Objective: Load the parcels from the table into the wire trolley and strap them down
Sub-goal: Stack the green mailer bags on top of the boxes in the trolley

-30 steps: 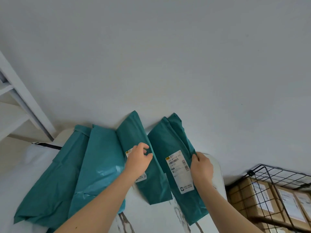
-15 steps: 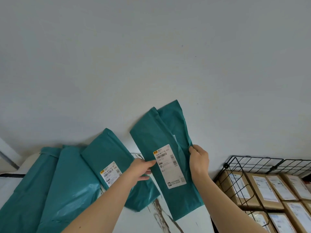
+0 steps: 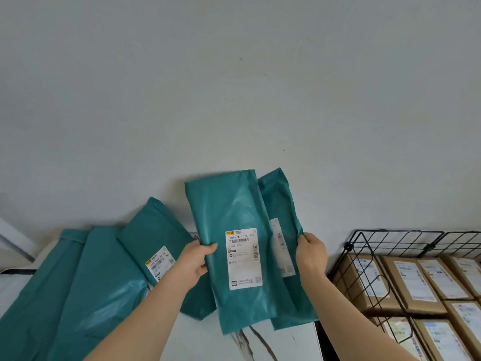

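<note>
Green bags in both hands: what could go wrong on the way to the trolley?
The left hand grips the front bag, the right hand the rear bag, each by one edge; either glossy bag might slip. The wire trolley rim could snag the thin plastic. Boxes already sit in it, so bags laid on top may slide.

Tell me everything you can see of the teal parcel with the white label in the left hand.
The front teal parcel is a flat, glossy plastic mailer, held nearly upright with its lower end over the table. A white label with barcodes faces the camera. The left hand grips its left edge, thumb on the front. It overlaps a second teal parcel behind it, which the right hand holds.
</note>
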`<action>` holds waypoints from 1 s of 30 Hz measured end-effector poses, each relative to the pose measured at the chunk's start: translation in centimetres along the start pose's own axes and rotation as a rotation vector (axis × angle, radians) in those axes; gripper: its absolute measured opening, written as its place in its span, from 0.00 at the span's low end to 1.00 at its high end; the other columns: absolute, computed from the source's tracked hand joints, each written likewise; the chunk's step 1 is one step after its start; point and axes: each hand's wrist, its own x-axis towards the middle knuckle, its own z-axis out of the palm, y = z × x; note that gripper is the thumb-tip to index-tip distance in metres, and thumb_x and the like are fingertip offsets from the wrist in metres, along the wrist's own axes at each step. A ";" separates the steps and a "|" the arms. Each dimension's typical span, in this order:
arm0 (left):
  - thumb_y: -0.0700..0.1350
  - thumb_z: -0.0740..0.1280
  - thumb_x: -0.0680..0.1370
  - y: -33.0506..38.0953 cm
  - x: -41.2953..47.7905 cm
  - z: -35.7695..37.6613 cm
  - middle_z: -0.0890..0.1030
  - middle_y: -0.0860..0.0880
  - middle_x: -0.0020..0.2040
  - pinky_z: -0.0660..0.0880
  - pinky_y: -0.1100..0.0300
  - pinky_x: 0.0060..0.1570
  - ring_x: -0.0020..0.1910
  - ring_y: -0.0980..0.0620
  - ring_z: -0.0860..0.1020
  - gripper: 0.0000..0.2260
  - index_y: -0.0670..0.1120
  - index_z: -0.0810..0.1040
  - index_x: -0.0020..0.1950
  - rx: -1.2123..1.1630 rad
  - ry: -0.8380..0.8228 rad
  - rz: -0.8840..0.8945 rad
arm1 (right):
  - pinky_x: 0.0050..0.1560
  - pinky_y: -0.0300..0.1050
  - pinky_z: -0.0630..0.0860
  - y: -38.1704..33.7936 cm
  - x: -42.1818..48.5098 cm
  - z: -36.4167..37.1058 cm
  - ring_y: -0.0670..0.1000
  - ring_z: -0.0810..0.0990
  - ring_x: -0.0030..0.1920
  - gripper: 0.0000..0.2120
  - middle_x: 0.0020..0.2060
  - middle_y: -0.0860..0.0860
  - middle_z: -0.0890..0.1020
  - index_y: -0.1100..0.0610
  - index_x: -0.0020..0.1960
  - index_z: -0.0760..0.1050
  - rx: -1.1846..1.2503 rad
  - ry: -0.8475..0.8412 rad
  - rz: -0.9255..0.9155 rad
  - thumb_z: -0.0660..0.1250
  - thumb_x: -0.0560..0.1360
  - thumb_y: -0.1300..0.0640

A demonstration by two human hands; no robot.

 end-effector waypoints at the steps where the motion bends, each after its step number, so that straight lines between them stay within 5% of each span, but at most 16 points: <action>1: 0.35 0.64 0.77 -0.2 -0.1 -0.4 0.81 0.48 0.48 0.74 0.53 0.48 0.49 0.48 0.78 0.08 0.44 0.74 0.55 0.001 0.031 0.024 | 0.31 0.42 0.57 0.6 0.1 -0.1 0.51 0.62 0.29 0.15 0.27 0.52 0.67 0.58 0.33 0.65 -0.015 0.008 0.015 0.54 0.79 0.62; 6: 0.36 0.63 0.78 -1.7 -1.0 -1.6 0.80 0.46 0.50 0.73 0.55 0.42 0.47 0.48 0.78 0.11 0.43 0.73 0.59 0.018 0.176 0.132 | 0.31 0.43 0.60 3.1 0.3 -0.1 0.51 0.64 0.30 0.13 0.29 0.53 0.69 0.61 0.37 0.68 -0.059 0.007 0.079 0.54 0.79 0.61; 10: 0.38 0.63 0.78 -2.4 -2.4 -2.0 0.80 0.44 0.53 0.75 0.48 0.53 0.52 0.43 0.78 0.12 0.42 0.73 0.61 0.054 0.238 0.137 | 0.30 0.43 0.60 4.1 -0.8 -0.7 0.51 0.65 0.30 0.13 0.30 0.54 0.70 0.62 0.39 0.69 -0.065 -0.011 0.084 0.53 0.80 0.60; 17: 0.38 0.63 0.78 -2.3 -5.8 -1.9 0.80 0.45 0.50 0.75 0.48 0.52 0.48 0.44 0.79 0.06 0.44 0.73 0.55 0.039 0.203 0.227 | 0.30 0.43 0.60 4.1 -3.2 -3.5 0.51 0.65 0.29 0.14 0.29 0.54 0.70 0.62 0.37 0.69 -0.052 0.029 0.019 0.54 0.80 0.60; 24: 0.35 0.64 0.77 -5.3 -10.3 -1.6 0.81 0.42 0.53 0.76 0.45 0.55 0.51 0.42 0.80 0.11 0.40 0.74 0.59 -0.025 0.142 0.298 | 0.32 0.43 0.60 5.9 -8.9 -7.0 0.51 0.64 0.30 0.14 0.30 0.54 0.70 0.62 0.37 0.70 -0.035 0.053 0.022 0.55 0.80 0.60; 30: 0.36 0.66 0.76 -9.5 -13.4 1.4 0.80 0.44 0.49 0.76 0.46 0.54 0.49 0.43 0.79 0.06 0.47 0.74 0.46 -0.060 0.088 0.304 | 0.33 0.43 0.64 8.2 -13.2 -12.4 0.51 0.68 0.32 0.15 0.31 0.53 0.74 0.59 0.36 0.72 -0.067 0.061 -0.027 0.56 0.80 0.59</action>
